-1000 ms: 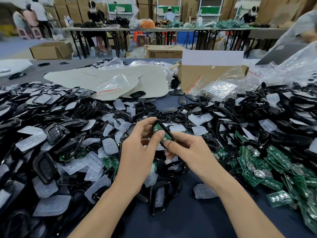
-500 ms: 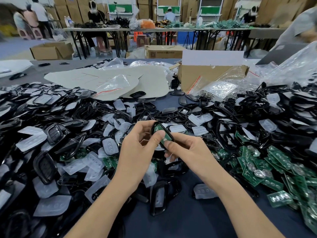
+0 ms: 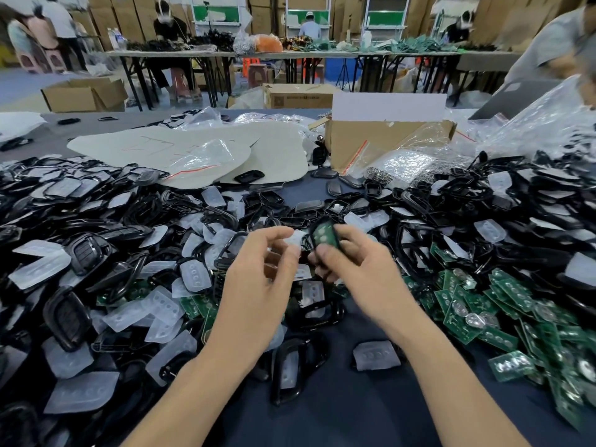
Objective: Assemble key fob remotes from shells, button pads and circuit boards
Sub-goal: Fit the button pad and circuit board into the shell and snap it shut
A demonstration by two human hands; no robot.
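Note:
My right hand (image 3: 361, 275) pinches a black key fob shell with a green circuit board seated in it (image 3: 324, 236), held up over the middle of the table. My left hand (image 3: 258, 285) hovers just left of it with loosely curled fingers, apart from the shell and holding nothing that I can see. Black shells (image 3: 80, 253) are heaped on the left and far right. Translucent button pads (image 3: 154, 306) lie scattered among them. Green circuit boards (image 3: 467, 314) are piled at the right. A single pad (image 3: 375, 354) and a shell (image 3: 290, 369) lie on the cloth between my forearms.
The table is covered by a dark blue cloth (image 3: 354, 414). Behind the piles are white foam sheets (image 3: 193, 150), an open cardboard box (image 3: 387, 143) and plastic bags (image 3: 403, 164). A person (image 3: 548, 43) stands at the far right; others work at tables in the background.
My left hand has let go of the shell and drawn back to the left. My right hand now holds the shell alone and has shifted it slightly right.

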